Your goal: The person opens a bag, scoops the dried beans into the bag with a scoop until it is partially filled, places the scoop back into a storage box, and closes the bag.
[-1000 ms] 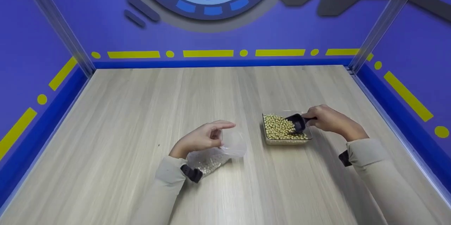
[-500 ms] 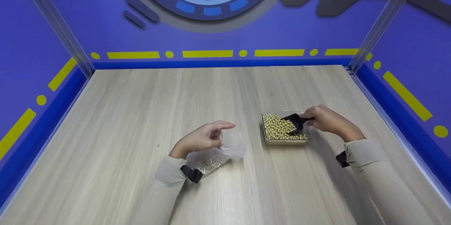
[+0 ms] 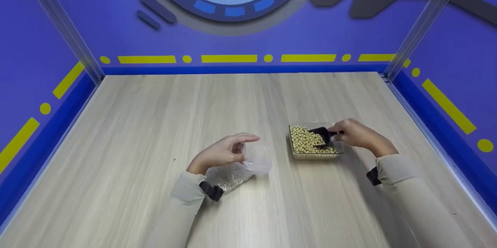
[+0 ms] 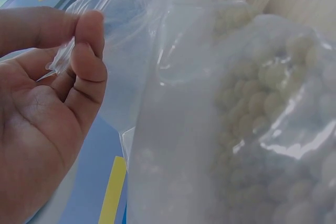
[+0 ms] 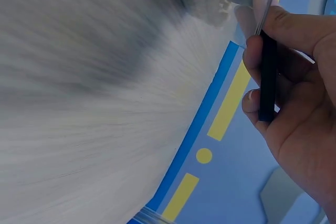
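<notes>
My left hand (image 3: 219,151) pinches the edge of a clear zip bag (image 3: 258,158) between thumb and fingers. Round pale beans (image 4: 257,98) fill the lower part of this bag, as the left wrist view shows. To the right, my right hand (image 3: 359,135) grips a small black scoop (image 3: 321,133) by its handle (image 5: 268,77). The scoop's head is pushed among yellow-green dried beans (image 3: 304,141) in a clear rectangular container (image 3: 316,157). Part of the scoop's front is buried by the beans.
Both things rest on a light wood-grain table (image 3: 186,104). Blue panels with yellow marks (image 3: 229,58) close it in at the back and both sides, with metal posts (image 3: 423,23) at the corners.
My right hand and the scoop have shifted slightly left, the scoop moving a little further into the beans. My left hand and the bag have stayed in place.
</notes>
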{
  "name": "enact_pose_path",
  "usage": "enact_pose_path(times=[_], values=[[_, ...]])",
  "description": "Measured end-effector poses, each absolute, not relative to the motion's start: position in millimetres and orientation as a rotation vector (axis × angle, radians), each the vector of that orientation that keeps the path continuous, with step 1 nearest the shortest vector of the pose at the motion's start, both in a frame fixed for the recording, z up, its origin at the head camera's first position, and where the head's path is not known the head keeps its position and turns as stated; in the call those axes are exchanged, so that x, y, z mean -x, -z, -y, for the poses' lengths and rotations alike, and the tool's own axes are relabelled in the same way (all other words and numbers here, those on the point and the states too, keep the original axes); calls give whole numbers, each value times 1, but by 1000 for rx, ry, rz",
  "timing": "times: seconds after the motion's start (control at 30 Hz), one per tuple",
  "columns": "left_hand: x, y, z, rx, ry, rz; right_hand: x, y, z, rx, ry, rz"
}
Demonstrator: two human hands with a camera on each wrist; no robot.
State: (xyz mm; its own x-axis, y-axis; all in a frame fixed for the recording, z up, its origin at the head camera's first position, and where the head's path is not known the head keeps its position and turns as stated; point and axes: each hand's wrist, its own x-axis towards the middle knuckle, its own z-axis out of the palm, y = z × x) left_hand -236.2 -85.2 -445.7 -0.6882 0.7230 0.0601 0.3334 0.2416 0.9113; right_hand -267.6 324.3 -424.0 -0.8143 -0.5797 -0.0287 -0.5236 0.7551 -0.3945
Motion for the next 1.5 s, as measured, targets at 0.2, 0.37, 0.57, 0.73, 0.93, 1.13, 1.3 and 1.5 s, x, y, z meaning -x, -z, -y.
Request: enact_pose_path(times=[0.2,0.37,0.57,0.73,0.93,1.13,1.3,1.5], values=[[236,446,86,-982,-1429,-2138,268,424,-323,860,603,-2752],[237,447,85,-989,-1424,-2147,267,423,-322,821,613,-2715],[237,446,85,-988,-1417,-2151,267,421,-319,763,594,-2678],[236,446,85,-996,-1411,-2153,269,420,-317,732,632,-2637],[237,446,85,-1009,-1412,-2146,269,422,-316,732,598,-2690],[238,447,85,-1008,-1403,-2154,265,426,-316,712,605,-2749],[238,447,84,-1008,-1412,-2143,264,426,-317,727,619,-2774],[238,446,84,-1013,-1403,-2152,263,424,-317,746,624,-2785]])
